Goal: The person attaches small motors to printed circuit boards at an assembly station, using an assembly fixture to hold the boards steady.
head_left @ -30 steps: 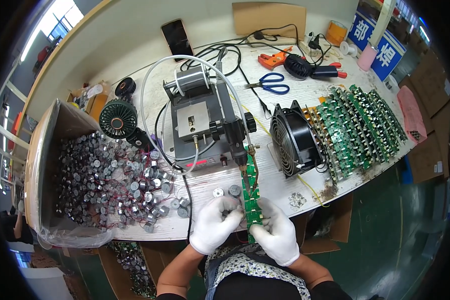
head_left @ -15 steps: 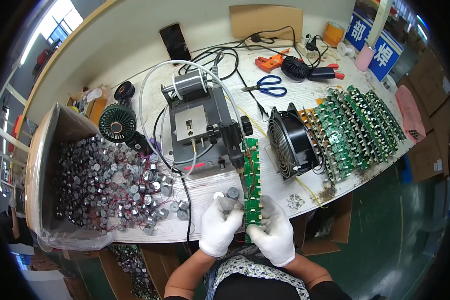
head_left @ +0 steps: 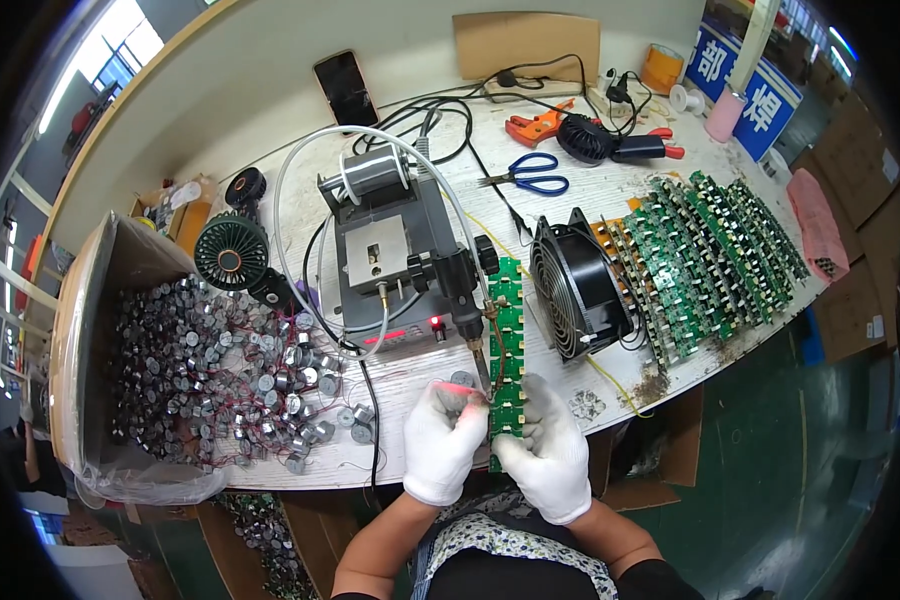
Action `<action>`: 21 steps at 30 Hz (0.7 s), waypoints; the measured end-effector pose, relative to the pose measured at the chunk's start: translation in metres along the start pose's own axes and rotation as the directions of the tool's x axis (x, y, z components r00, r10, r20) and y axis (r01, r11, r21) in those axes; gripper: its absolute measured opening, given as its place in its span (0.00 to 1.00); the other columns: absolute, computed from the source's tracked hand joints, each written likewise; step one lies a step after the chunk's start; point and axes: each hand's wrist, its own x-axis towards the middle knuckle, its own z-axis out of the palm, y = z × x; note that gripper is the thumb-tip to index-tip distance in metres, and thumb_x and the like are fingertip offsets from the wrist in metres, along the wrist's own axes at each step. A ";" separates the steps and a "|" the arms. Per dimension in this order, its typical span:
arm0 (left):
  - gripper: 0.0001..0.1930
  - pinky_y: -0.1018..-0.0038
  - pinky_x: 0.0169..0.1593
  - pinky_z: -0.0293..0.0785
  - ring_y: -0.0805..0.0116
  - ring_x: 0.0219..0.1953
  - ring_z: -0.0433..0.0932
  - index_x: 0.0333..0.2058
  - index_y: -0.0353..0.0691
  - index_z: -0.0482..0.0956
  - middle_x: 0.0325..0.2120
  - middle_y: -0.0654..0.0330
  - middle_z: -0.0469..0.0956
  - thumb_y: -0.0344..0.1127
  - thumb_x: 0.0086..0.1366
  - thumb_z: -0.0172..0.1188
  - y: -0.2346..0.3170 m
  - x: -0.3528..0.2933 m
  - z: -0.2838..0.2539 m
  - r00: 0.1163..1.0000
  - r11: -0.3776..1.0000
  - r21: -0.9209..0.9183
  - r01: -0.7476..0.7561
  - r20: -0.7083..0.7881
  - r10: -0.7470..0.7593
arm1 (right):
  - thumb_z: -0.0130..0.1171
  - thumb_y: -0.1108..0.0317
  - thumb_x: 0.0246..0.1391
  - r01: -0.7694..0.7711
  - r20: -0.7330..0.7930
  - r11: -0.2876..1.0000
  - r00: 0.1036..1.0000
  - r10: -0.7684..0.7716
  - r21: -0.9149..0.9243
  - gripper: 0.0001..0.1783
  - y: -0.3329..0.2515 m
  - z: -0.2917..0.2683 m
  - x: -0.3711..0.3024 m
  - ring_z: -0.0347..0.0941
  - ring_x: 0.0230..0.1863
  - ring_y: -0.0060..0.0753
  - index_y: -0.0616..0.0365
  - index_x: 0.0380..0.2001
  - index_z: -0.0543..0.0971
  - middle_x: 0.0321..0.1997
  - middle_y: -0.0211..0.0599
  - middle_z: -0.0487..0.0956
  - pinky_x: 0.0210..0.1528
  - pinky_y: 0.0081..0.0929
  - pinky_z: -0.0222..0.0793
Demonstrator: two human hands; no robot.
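Note:
A long green circuit board strip (head_left: 507, 345) lies lengthwise in front of me, beneath the tip of a soldering iron (head_left: 478, 350) clamped to a dark soldering machine (head_left: 390, 265). My right hand (head_left: 548, 455), in a white glove, grips the strip's near end, thumb on top. Also gloved, my left hand (head_left: 440, 447) is closed at the strip's left edge, fingertips pinched close to the iron's tip. What it pinches is too small to tell. A small round motor (head_left: 462, 379) shows just beyond its fingers, which catch a red glow.
Loose motors with thin wires (head_left: 260, 380) spread from a plastic-lined box (head_left: 90, 350) at left. Right of the strip stands a black fan (head_left: 575, 285), then rows of circuit boards (head_left: 700, 265). Blue-handled scissors (head_left: 540, 175) and orange pliers (head_left: 538, 125) lie farther back.
The board strip has slid slightly away from me under the iron. A red light now shows on the soldering machine, and red glow falls on my left fingers. Both hands keep their hold.

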 end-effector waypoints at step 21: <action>0.06 0.79 0.30 0.71 0.80 0.25 0.73 0.33 0.32 0.75 0.24 0.63 0.78 0.27 0.59 0.62 0.000 -0.003 0.003 0.982 0.980 0.109 -0.166 -0.072 0.174 | 0.61 0.78 0.47 0.084 -0.007 0.973 0.996 -0.088 -0.216 0.37 0.014 -0.003 -0.002 0.77 0.32 0.24 0.71 0.61 0.60 0.41 0.45 0.78 0.33 0.21 0.75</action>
